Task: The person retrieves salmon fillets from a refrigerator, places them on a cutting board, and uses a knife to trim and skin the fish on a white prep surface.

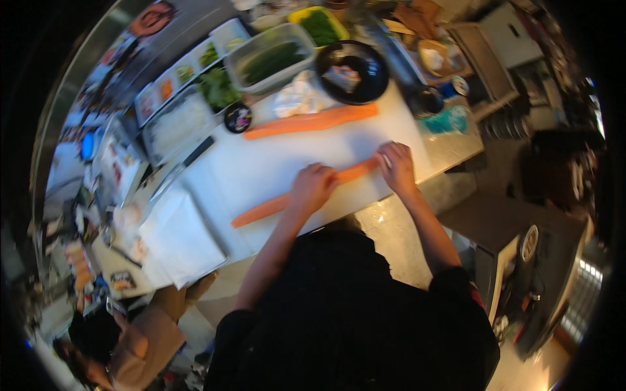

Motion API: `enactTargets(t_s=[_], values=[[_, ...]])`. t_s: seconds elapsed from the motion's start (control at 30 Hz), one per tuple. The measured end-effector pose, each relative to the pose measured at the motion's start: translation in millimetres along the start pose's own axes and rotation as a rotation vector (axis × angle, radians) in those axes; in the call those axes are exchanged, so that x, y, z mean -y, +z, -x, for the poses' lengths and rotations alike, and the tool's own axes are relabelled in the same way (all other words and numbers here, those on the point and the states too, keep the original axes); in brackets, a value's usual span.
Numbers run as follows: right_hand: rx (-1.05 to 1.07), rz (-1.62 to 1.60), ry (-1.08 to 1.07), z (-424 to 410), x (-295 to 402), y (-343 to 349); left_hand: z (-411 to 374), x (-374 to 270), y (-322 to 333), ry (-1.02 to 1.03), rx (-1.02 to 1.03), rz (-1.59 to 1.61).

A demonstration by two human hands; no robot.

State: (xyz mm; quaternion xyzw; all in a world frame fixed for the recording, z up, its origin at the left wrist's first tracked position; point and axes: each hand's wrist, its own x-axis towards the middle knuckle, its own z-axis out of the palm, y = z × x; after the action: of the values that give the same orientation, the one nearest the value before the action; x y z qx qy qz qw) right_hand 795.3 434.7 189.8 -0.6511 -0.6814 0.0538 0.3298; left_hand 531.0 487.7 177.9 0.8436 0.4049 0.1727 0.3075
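Observation:
A long strip of orange fish fillet (261, 209), like salmon, lies aslant on a white cutting board (234, 171) before me. My left hand (313, 186) grips it around the middle, fingers curled over it. At its far right end my right hand (396, 165) holds the tip between thumb and fingers. A second orange fillet (313, 122) rests farther back on the board, parallel to the first and untouched. Behind that fillet sit a crumpled white cloth (297, 97) and a black bowl (352, 73) with a piece of fish in it.
A knife (183, 166) lies at the board's left, above a white sheet (181, 234). Tubs of greens and a clear container (271, 58) line the back. A teal plastic bag (446, 119) is at right. Another person (142, 342) with a phone is at lower left.

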Motion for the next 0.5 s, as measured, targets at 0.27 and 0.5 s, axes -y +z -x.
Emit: enactTargets(t_s=[0.27, 0.5], values=[[0.004, -0.336, -0.053, -24.6, 105.8, 38.2, 17.2, 6.4, -57.6, -0.256, -0.511, 0.285], [0.311, -0.254, -0.612, -111.2, 277.6, 209.9, 234.7, 106.5, -169.0, -0.557, -0.849, -0.15]])
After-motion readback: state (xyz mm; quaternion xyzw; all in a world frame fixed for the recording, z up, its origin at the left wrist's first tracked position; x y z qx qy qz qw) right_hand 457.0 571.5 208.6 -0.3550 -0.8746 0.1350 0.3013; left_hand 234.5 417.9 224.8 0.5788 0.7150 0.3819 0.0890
